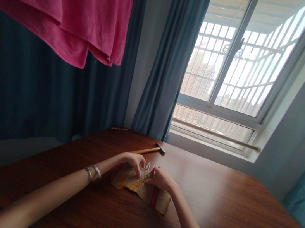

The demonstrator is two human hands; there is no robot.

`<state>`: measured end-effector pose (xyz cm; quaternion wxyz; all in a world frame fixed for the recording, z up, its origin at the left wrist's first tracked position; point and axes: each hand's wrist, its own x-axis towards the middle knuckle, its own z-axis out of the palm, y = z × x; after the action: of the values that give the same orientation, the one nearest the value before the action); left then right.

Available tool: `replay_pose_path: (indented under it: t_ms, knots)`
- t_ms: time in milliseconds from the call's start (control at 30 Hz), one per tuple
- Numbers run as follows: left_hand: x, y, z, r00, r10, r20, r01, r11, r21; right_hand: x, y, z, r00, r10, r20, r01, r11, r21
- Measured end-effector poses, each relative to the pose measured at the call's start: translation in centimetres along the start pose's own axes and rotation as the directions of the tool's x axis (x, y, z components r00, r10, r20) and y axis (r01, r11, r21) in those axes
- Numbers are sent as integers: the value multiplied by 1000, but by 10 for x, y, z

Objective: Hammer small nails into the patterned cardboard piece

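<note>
A tan and orange piece of cardboard (135, 185) with dark speckles, dark red bands and a ragged lower edge lies on the brown table. My left hand (135, 161) is closed at its upper edge, thumb against the speckled face. Close by on the right, my right hand (161, 179) also grips near that edge, its fingers pinched together. Thin silvery metal pieces (147, 165) stick up between the two hands; they look like nails, but are too small to be sure. Behind my left hand lies a hammer (148, 150) with a wooden handle and dark head.
The wooden table (226, 213) stretches out on both sides. Small pale items (119, 128) lie at its far left corner. A pink cloth (93, 13) hangs at upper left before dark blue curtains (162, 72). A barred window (213, 105) stands behind the table.
</note>
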<state>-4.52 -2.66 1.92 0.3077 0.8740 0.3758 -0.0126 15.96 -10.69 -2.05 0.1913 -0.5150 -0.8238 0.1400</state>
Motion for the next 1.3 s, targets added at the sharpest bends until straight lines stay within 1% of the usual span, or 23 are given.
replay_pose_path:
  t_ms: [67,200,267,333,433,567,667,767,833,900,967,1033,1133,1233,1300]
  knots:
    - [-1,0,0,999,27,28,-26,999,-38,0,2,1,1000,-4,-13,5,999,36]
    - [-9,7,0,993,44,106,-29,990,-137,0,6,0,999,-19,-34,21,997,80]
    - [-11,12,1,993,64,102,-43,980,-192,-1,6,-5,999,-43,-13,44,996,79]
    - [-12,16,3,994,83,76,-63,971,-232,-3,6,-11,997,-78,26,75,993,91]
    - [-9,20,7,995,89,52,-74,965,-251,-7,4,-20,989,-126,76,116,985,126]
    - [0,21,13,992,94,80,-71,964,-258,-10,3,-30,989,-77,123,62,991,121]
    - [7,30,19,993,82,81,-60,967,-247,-16,9,-38,986,-51,161,34,993,109]
    - [14,47,30,998,23,56,-8,969,-247,-31,24,-48,981,-30,190,-3,985,171]
    - [18,61,38,998,7,64,11,961,-277,-47,38,-56,982,-16,188,-27,973,227]
    - [25,74,48,998,39,57,-19,947,-321,-65,52,-64,982,4,191,-59,957,284]
    - [34,86,59,997,76,19,-65,938,-341,-84,65,-71,982,56,180,-111,943,312]
    - [46,97,71,996,86,-25,-90,945,-314,-102,77,-78,983,113,145,-152,942,299]
    - [63,113,87,992,109,-57,-120,959,-257,-126,93,-87,974,187,125,-214,939,269]
    - [77,121,94,982,148,-113,-172,957,-235,-143,103,-94,960,241,145,-271,929,250]
    - [83,119,92,974,145,-174,-180,961,-211,-148,107,-96,948,276,157,-307,923,231]
